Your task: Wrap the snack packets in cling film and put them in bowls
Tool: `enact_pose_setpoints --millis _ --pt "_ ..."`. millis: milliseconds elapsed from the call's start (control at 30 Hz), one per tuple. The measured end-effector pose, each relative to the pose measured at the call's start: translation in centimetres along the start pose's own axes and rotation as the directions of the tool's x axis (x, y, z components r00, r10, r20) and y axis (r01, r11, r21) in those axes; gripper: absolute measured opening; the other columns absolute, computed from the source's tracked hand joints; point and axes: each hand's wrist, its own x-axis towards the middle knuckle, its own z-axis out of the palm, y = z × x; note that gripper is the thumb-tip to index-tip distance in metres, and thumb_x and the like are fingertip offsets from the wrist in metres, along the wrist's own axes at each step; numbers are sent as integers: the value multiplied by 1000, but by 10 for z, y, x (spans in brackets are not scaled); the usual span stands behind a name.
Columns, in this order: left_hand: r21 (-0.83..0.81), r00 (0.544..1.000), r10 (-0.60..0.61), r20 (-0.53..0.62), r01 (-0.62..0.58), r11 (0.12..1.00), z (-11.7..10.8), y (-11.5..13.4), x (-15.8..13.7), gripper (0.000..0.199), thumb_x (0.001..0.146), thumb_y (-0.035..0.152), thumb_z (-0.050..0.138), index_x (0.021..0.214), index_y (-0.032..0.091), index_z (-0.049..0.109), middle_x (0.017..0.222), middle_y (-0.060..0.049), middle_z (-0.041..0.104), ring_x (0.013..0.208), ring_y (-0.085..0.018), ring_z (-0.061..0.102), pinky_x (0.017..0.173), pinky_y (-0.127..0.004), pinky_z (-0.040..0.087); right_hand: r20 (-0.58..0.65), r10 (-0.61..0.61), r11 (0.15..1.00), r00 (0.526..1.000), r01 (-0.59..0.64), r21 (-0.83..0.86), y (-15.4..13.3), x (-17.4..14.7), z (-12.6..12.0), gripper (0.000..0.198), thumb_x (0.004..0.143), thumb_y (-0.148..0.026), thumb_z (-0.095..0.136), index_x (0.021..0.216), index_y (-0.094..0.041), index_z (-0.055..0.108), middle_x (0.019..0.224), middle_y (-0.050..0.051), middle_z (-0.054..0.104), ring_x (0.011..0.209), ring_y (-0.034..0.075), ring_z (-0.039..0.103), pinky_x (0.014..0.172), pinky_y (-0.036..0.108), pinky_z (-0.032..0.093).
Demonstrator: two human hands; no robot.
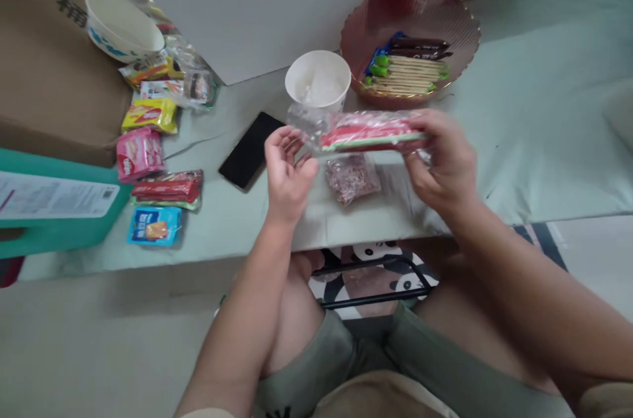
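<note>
My right hand (445, 164) grips one end of a long red and green snack pack (370, 131) in clear plastic, held level above the table. At its other end, the loose clear wrapping reaches toward my left hand (291, 171). The fingers of that hand are apart and slightly curled beside the wrapping; whether they touch it is hard to see. Below the pack lies a crinkled clear bag with small reddish-brown contents (352, 179). Just behind is a white paper bowl (318, 78) with clear plastic inside.
A black phone (251, 151) lies left of my hands. Several wrapped snacks, including a blue packet (154, 225), line the left side by a cardboard box (54, 88) and a second bowl (123, 26). A pink glass bowl (467, 55) holds sticks and dark wrapped bars.
</note>
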Motion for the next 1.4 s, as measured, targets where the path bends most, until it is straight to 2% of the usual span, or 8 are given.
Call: enact_pose_setpoints --millis 133,267,500,733,867,1033,1167,1400 --pt "223 965 173 195 -216 951 8 3 -20 64 81 58 70 134 26 52 140 -15 56 132 -31 57 108 -47 50 -69 97 994 993 -99 -37 3 -5 -22 31 96 -29 58 126 -32 63 126 12 68 123 34 65 107 56 51" --pt "376 808 239 539 -484 790 15 24 -36 44 77 40 76 118 25 69 142 -13 60 142 -38 48 116 -56 41 -27 89 996 996 -88 15 3 -7 -31 36 96 -30 58 130 -39 60 133 11 65 132 37 59 113 60 46" --pt "672 990 129 65 -139 727 -10 25 -34 38 75 9 62 110 23 68 125 -11 66 117 -30 64 100 -48 52 53 -6 999 999 3 47 0 -12 -21 39 88 -19 61 125 -31 62 127 12 67 125 34 64 106 57 51" --pt "601 958 183 -220 -14 799 -40 -3 -13 27 80 12 60 99 25 73 112 -10 59 110 -28 58 102 -54 44 354 -22 1000 935 19 11 9 -18 -16 42 79 -10 57 117 -27 62 133 12 64 124 31 64 104 52 54" --pt "557 950 304 -73 -214 803 -27 14 -27 24 83 19 60 105 23 70 114 -12 60 110 -29 58 101 -49 47 586 -41 992 809 102 -72 4 -19 -26 40 78 -13 57 115 -26 64 144 14 56 131 37 58 104 59 51" --pt "556 919 308 245 -393 732 -3 37 -51 28 78 36 72 103 22 71 112 -11 67 107 -31 62 96 -49 49 495 -35 988 868 104 -111 -1 -19 -26 38 83 -25 67 121 -31 65 131 11 66 126 37 59 104 58 46" --pt "575 901 335 276 -434 694 -2 40 -52 7 83 17 66 82 23 69 107 -8 71 107 -27 65 95 -46 51 448 -73 975 891 158 -153 -4 -17 -21 10 86 -22 67 93 -29 69 98 5 72 105 30 65 95 52 45" --pt "388 831 455 321 -553 737 -23 51 -46 6 84 19 66 83 25 67 97 -4 75 99 -22 71 86 -39 58 450 -182 977 874 214 -21 -25 -9 -38 9 88 -23 66 93 -30 68 101 4 74 94 25 69 81 43 49"
